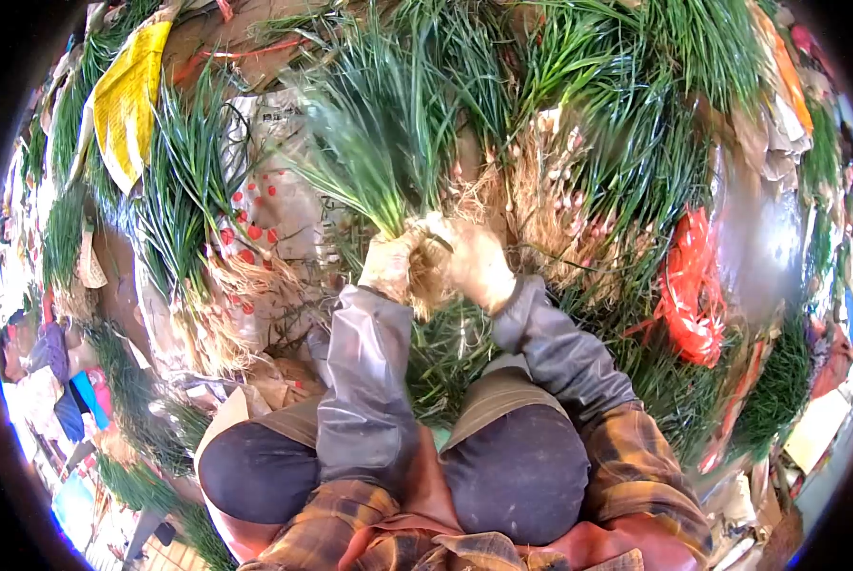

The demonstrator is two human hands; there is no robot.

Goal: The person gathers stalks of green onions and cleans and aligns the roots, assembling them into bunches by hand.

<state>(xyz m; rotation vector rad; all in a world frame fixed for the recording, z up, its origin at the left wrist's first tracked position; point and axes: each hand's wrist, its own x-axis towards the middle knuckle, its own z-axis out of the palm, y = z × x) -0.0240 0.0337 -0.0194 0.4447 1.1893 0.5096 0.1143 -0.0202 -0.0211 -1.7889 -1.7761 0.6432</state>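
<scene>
Between my knees and the pile ahead, I hold a bunch of green onions (374, 157) with its leaves pointing away and its pale roots (430, 284) hanging toward me. My left hand (385, 265) is wrapped round the left side of the bunch, near the base of the leaves. On the other side, my right hand (480, 265) is closed on the root end, its fingertips meeting the left hand's at the top. The fingers partly cover the stems, and slight blur softens the leaf tips.
More green onions (626, 143) lie in a thick row ahead and to the right, roots toward me. Another bunch (184, 190) rests at left on a white printed sack (288, 224). Red plastic strings (695, 290) lie at right; a yellow sack piece (131, 100) is upper left.
</scene>
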